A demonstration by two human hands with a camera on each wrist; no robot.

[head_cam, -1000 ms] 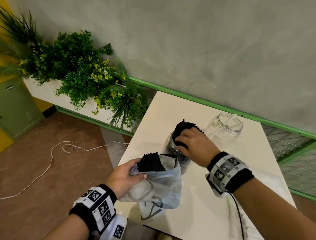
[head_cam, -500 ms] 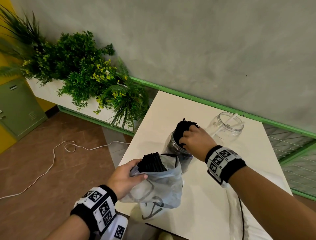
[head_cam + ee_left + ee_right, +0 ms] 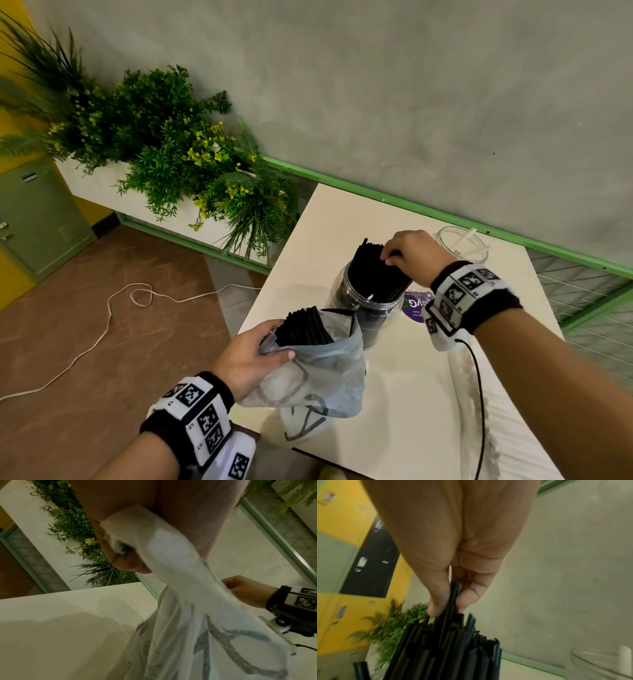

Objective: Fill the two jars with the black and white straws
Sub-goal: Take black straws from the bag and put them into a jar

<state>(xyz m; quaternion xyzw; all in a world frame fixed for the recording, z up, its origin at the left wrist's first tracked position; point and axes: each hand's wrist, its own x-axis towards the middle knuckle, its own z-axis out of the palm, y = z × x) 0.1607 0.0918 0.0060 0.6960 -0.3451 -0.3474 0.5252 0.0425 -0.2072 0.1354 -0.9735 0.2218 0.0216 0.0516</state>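
two clear plastic jars stand on the cream counter (image 3: 404, 394): the nearer jar (image 3: 368, 308) is packed with black plastic straws (image 3: 375, 270), the farther jar (image 3: 462, 241) by the wall holds one white straw (image 3: 463, 240). the right hand (image 3: 409, 255), its grip narrow, pinches a few black straw tips above the nearer jar. the left hand (image 3: 251, 358) grips the mouth of a translucent plastic bag (image 3: 322, 373) holding a second bundle of black straws (image 3: 303, 329).

Left hand (image 3: 248, 359) curls in a fist-like grip, forearm low; right hand (image 3: 409, 255) reaches forward, thumb and fingertips (image 3: 467, 599) pinched together.
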